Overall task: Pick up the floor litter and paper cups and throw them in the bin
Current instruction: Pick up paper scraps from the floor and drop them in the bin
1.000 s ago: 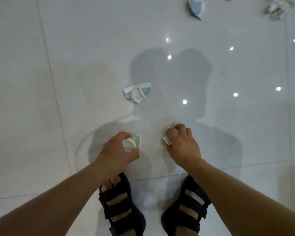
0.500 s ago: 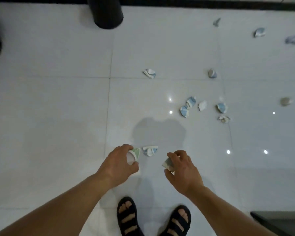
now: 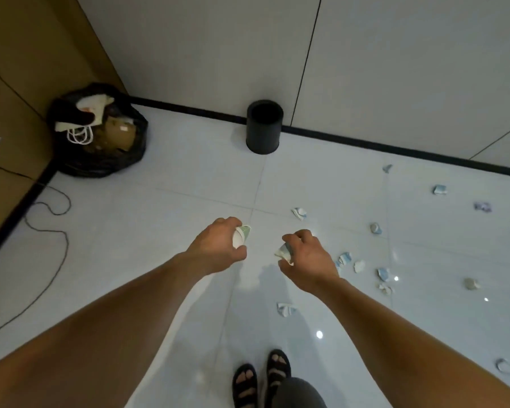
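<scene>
The paper cup (image 3: 242, 234), white with a green print, sat in the left hand (image 3: 218, 248), whose fingers and thumb were curled round its wall. It was held above the floor, near the middle of the room. A crumpled scrap (image 3: 284, 252) of white-and-blue paper was pinched between the thumb and curled fingers of the right hand (image 3: 308, 257), just right of the cup and apart from it.

Assessment: both items appeared very light, thin and soft. The cup would crush under a firm squeeze, which matters little for waste, so a loose hold round the wall should suffice. The scrap was already collapsed and was best taken by a raised fold, since a flat edge on glossy tile would be hard to lift.

More floor litter (image 3: 344, 258) lay scattered to the right on the pale floor (image 3: 147, 219). One piece (image 3: 286, 309) lay near, by the right forearm, and others reached the far right. Whether any was a whole cup could not be told.

The bin (image 3: 264, 126), black, round and open-topped, stood far ahead against the wall, well apart from both hands. A full black rubbish bag (image 3: 100, 136) occupied the far left corner. A thin cable (image 3: 67, 244) trailed across the floor on the left.
</scene>
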### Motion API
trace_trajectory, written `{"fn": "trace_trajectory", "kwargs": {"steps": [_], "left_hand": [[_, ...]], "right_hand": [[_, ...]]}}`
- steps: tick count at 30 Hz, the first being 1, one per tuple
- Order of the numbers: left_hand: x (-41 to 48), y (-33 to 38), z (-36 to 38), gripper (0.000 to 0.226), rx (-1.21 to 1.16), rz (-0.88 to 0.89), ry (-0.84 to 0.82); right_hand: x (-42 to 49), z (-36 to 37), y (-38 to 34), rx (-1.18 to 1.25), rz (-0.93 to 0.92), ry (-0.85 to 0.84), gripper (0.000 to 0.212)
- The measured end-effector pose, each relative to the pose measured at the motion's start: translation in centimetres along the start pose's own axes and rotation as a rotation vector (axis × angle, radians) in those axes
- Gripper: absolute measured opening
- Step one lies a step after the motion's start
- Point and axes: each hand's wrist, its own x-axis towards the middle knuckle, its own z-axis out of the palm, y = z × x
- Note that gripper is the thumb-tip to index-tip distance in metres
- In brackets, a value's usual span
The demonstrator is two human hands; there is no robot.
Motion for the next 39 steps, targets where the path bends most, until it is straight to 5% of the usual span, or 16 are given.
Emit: {"fn": "trace_trajectory", "kwargs": {"steps": [16, 28, 39], "left_hand": [[15.1, 5.8, -16.3, 0.059, 0.021, -0.033, 0.067], [36.2, 5.4, -25.3, 0.063, -0.048, 0.021, 0.034], [56.6, 5.9, -32.4, 0.056, -0.005, 0.071, -0.115]], "right_hand": [[20.6, -13.0, -4.5, 0.019, -0.067, 0.066, 0.057], [40.9, -18.7, -5.0, -0.006, -0.064, 0.075, 0.059], [59.0, -21.1, -5.6, 0.061, 0.136, 0.087, 0.058]]}}
